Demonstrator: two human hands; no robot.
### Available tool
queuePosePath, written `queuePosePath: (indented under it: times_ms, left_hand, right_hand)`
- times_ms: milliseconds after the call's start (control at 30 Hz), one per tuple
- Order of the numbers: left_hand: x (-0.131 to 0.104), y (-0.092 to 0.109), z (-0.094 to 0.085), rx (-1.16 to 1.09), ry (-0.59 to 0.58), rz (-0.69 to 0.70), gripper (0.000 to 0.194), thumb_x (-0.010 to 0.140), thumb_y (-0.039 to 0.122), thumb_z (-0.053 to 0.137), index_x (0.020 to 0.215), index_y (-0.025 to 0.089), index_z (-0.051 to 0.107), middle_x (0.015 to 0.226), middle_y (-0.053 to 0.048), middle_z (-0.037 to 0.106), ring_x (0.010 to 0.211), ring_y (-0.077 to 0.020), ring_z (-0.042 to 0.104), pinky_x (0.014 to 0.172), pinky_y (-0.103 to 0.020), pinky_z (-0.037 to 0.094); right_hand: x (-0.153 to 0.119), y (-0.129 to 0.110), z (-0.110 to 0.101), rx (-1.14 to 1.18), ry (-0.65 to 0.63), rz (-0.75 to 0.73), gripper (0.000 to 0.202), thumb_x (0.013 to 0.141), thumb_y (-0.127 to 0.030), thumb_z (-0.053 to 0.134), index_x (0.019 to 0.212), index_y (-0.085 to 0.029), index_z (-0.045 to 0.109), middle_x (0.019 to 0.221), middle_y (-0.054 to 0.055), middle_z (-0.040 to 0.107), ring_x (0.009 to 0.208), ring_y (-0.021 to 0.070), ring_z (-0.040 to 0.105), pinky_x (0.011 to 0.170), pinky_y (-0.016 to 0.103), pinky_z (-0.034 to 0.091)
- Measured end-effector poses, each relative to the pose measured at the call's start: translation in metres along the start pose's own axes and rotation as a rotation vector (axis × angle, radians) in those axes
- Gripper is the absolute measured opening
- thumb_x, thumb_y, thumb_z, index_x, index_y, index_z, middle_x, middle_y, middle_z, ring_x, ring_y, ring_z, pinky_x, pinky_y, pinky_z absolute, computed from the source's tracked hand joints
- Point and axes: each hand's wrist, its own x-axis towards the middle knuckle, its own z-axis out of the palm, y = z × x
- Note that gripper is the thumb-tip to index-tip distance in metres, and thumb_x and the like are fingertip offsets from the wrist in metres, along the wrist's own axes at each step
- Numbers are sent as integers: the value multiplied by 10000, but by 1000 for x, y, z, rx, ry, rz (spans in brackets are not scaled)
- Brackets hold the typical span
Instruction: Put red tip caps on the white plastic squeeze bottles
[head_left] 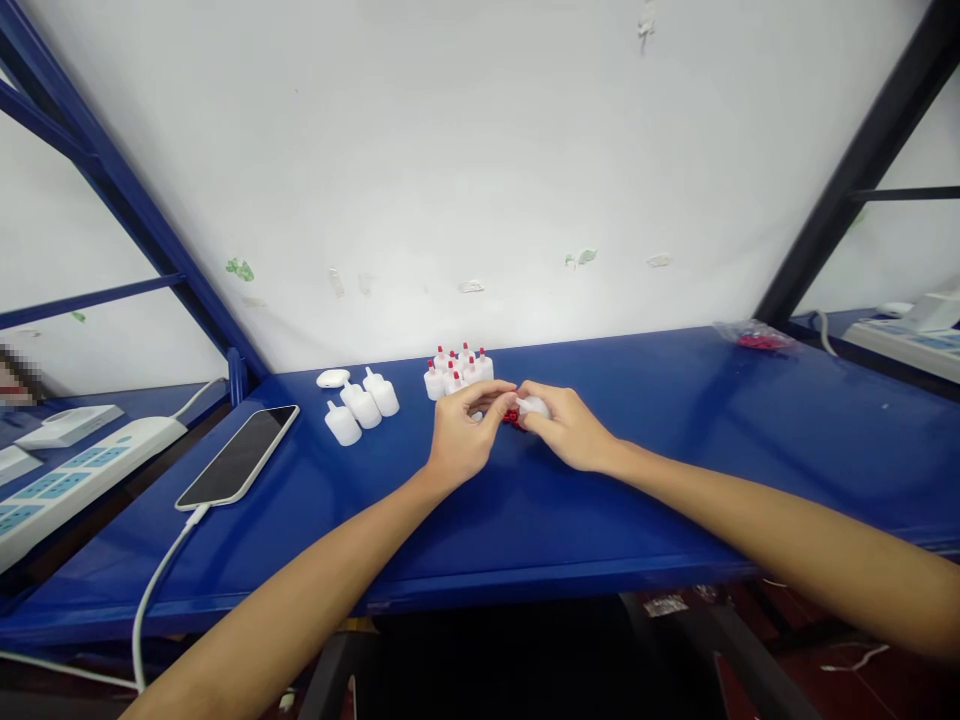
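A phone [238, 458] lies on a blue table [712, 430] near three uncapped bottles [360, 407]; red-capped bottles [454, 380] cluster behind the left hand [465, 435], pinched nearly closed, whether on anything unclear. Red caps [511, 417] lie between the hands, beside a white bottle [534, 406] gripped in the curled right hand [566, 428].

Your left forearm [322, 575], at seven o'clock, and your right forearm [750, 510], at four o'clock, are bare as far as visible, slim in profile and tapering inward. Your left hand [461, 435] and right hand [564, 428] are likewise bare. Whether the black area [525, 650] at six o'clock is clothing cannot be determined.
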Motion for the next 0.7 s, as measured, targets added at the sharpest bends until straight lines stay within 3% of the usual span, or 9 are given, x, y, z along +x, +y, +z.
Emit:
queuePosePath:
  times_ms: [333, 700]
  left_hand:
    - [0, -1, -1, -6, -35, 19, 224, 865, 341, 675, 974, 152, 727, 942, -64, 750, 812, -175, 725, 711, -253, 594]
    - [1, 1, -3, 164, 9, 210, 147, 893, 248, 637, 968, 168, 735, 943, -57, 753, 772, -148, 719, 660, -230, 594]
  right_hand:
    - [-1, 0, 2, 17, 27, 66, 116, 828, -255, 517, 925, -222, 572, 745, -18, 605, 654, 174, 538, 623, 290, 353]
    - [0, -9, -2, -69, 14, 101, 160, 851, -332, 504, 809, -195, 575, 742, 4, 621, 682, 173, 554, 636, 281, 361]
